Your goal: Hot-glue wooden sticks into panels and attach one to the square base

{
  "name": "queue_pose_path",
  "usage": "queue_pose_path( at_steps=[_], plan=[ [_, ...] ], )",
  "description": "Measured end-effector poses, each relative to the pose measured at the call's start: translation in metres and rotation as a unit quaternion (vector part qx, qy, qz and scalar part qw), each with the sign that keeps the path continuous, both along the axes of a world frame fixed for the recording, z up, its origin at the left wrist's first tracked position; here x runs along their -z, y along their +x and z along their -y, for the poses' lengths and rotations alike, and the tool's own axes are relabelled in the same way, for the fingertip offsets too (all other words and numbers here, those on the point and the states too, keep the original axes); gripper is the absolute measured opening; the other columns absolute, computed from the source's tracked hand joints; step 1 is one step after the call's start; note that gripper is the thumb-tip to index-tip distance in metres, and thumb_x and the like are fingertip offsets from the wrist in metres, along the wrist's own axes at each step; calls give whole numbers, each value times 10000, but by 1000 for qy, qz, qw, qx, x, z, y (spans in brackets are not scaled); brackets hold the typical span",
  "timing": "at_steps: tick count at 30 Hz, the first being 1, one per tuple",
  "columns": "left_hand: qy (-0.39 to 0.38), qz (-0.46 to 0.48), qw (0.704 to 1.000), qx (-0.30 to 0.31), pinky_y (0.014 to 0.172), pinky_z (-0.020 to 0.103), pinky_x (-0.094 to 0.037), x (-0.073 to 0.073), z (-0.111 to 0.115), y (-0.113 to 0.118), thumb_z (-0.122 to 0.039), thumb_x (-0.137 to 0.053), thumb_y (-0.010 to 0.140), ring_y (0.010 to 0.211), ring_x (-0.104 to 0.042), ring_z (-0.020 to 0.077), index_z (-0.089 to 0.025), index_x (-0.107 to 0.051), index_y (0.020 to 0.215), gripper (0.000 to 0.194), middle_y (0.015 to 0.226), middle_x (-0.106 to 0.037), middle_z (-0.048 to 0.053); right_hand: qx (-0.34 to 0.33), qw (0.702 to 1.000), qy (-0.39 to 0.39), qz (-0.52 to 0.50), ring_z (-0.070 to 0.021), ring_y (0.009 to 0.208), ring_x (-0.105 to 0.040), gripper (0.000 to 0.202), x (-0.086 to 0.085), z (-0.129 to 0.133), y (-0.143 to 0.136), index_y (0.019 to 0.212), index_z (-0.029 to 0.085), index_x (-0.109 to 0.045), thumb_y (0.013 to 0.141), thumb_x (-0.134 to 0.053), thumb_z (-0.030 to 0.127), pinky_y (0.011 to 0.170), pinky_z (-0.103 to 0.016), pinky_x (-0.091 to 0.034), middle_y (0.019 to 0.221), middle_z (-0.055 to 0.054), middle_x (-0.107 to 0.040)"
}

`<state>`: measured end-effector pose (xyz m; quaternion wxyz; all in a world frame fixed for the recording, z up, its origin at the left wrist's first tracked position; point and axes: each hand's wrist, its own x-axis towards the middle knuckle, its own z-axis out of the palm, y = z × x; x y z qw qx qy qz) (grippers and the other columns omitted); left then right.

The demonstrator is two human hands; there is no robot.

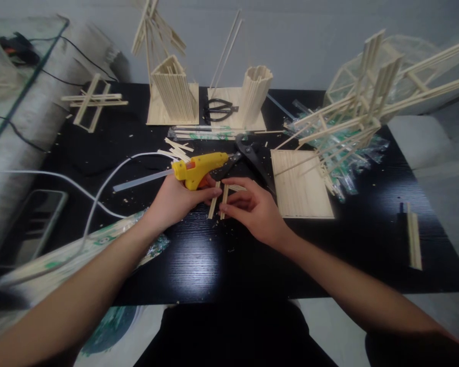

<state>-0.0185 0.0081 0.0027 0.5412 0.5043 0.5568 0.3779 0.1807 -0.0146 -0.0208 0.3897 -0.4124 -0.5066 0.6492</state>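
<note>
On the far left of the black table (352, 255), crossed wooden sticks (103, 97) lie well apart from the hands. Farther right and nearer, a translucent glue stick (143, 181) juts leftward from the back of a yellow glue gun (204, 164). The left hand (174, 199) is closed around the gun's handle, partly hidden by the hand, and the nozzle points right. Its thumb tip touches the left wooden strip (214, 201), which slants just right of that grip. Just beside it, with a narrow gap between, is the right wooden strip (225, 201), at the fingertips of the right hand (258, 209): index finger at the far end, thumb near the near end, in a light, narrow hold. Beyond this hand lie black pliers (257, 162); to its right, a flat wooden board (304, 188); at the far right, a short stick bundle (414, 239).
</note>
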Motion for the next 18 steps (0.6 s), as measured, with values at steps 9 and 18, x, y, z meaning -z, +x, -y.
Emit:
queue_pose_path(
  at_steps=[9,18],
  plan=[
    [90,-181,975,-94,771,319,-565,7,-13,-23,-371,-806,804,753,-689,189,-200,-722,867,200,875,-755,22,4,999,-7,37,-166,721,-750,461,0,2,6,1231,255,-633,815,-831,265,782,-384,-661,798,33,-729],
    [164,-331,928,-54,1009,380,-497,20,-23,-41,-241,-726,818,1021,-713,264,-224,-672,991,182,1062,-761,37,6,1000,-12,28,-166,717,-743,476,1,2,5,1219,259,-643,796,-854,312,776,-375,-653,818,26,-736]
  ],
)
